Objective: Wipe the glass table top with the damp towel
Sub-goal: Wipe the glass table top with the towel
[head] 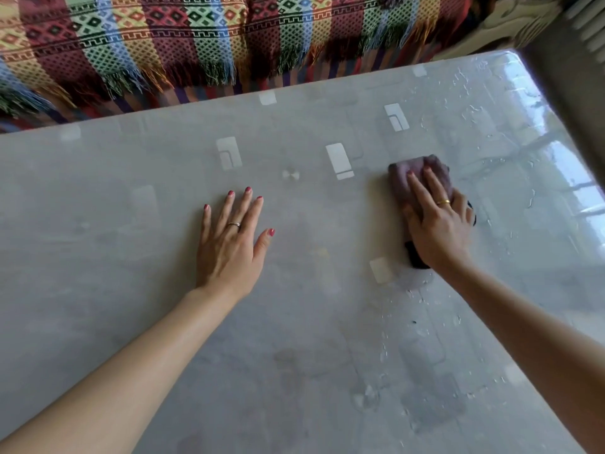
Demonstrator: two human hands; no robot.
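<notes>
Mid-wipe: the towel [413, 178] is pressed centre-right under the flat right hand [438, 226]; the table [98, 224] is braced by the open left hand [229, 244]. Droplets [471, 109] at upper right likely need sweeping next.

Left hand [229, 247]: thin silver-coloured ring [234, 224] on the ring finger; nails painted dark pink. Right hand [437, 227]: thin gold-coloured ring [443, 202] on the ring finger; visible nails painted the same dark pink.
</notes>
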